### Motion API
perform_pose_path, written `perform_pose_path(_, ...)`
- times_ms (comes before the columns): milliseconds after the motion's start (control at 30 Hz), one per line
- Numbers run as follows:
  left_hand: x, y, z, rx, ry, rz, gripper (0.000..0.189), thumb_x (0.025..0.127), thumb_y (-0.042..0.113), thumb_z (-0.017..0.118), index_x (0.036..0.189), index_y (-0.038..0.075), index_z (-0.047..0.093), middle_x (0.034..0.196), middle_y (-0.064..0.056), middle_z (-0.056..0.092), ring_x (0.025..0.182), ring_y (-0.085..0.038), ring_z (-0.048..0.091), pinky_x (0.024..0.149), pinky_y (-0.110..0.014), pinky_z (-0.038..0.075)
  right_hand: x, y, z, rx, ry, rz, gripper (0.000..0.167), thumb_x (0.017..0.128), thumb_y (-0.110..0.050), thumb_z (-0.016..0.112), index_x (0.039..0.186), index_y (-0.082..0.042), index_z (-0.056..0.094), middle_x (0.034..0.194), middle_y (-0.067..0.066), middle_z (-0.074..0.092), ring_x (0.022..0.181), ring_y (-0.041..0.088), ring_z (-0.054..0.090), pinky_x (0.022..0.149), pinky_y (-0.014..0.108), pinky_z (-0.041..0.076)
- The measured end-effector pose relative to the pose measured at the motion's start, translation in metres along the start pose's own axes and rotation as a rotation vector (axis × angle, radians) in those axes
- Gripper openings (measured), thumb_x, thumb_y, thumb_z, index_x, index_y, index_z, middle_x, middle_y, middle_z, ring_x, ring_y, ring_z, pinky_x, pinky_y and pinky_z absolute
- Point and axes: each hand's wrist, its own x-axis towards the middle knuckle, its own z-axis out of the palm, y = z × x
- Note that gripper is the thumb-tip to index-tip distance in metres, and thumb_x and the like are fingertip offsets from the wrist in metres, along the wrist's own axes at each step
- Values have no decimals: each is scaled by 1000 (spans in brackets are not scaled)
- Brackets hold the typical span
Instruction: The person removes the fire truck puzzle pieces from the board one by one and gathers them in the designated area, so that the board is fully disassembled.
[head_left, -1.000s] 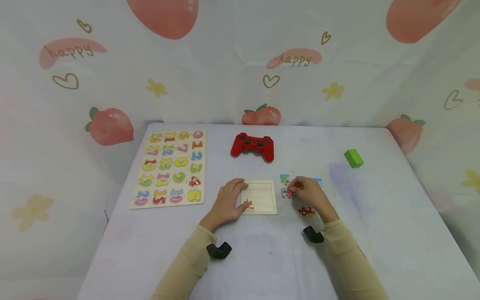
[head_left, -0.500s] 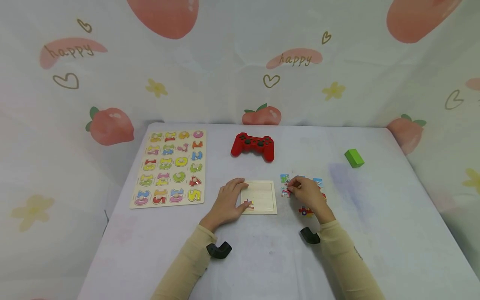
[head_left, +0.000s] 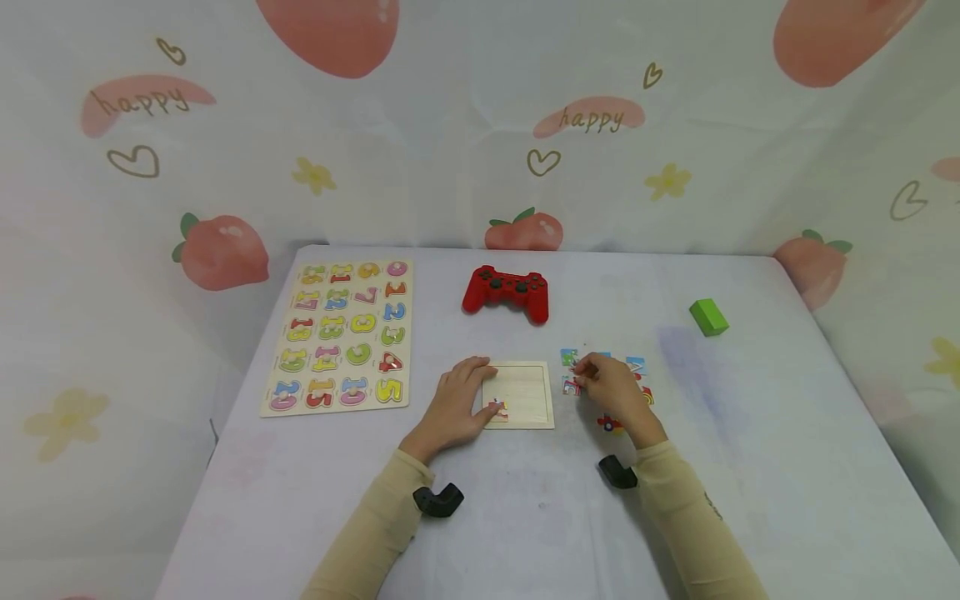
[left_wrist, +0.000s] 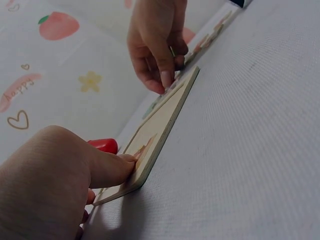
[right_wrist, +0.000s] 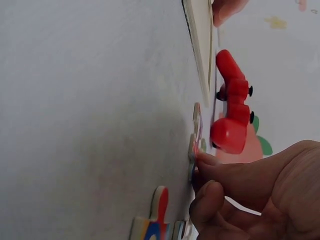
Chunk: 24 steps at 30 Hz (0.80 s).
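Note:
In the head view, my left hand [head_left: 453, 404] holds the left side of a small wooden puzzle tray [head_left: 528, 387]. Its thumb presses by a jigsaw piece [head_left: 501, 413] in the tray's near left corner, while the fingers reach along the edge. To the right of the tray, my right hand [head_left: 617, 392] pinches a small jigsaw piece [right_wrist: 193, 150] low over the table, its face partly hidden by thumb and fingers. Close to those fingertips lie a green-and-blue piece [head_left: 569, 357] and a red-and-white piece [head_left: 571, 386]. A tractor-picture piece [head_left: 609, 424] lies below the hand.
More loose pieces, one of them blue [head_left: 635, 365], lie beyond the right hand. A red game controller [head_left: 507, 292] is behind the tray. At left lies a number puzzle board [head_left: 337, 337], at back right a green block [head_left: 708, 317]. Printed cloth backs the white table [head_left: 517, 517].
My right hand has shifted slightly left and toward me, showing more of the loose pieces beyond it. The left hand and the tray have stayed in place.

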Motion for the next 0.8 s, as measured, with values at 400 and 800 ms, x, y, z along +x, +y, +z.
perform_pose_path(400,-1,-7,-3,-31,-24,41,56,90,36,58,138,11,44,149,-6,36,140,-23,30,107,-48,31,-9,-38,21,57,-92,-136,9,88,-10,67,95,-6,64,87,5,63,77,18,56,68,31,48)
perform_pose_path(800,-1,-17,-9,-71,-109,63,87,77,53,72,146,13,37,154,-1,29,143,-20,24,110,-48,29,-20,-64,54,7,-150,-219,16,83,-13,74,94,-10,64,81,-1,56,73,11,51,67,27,44)
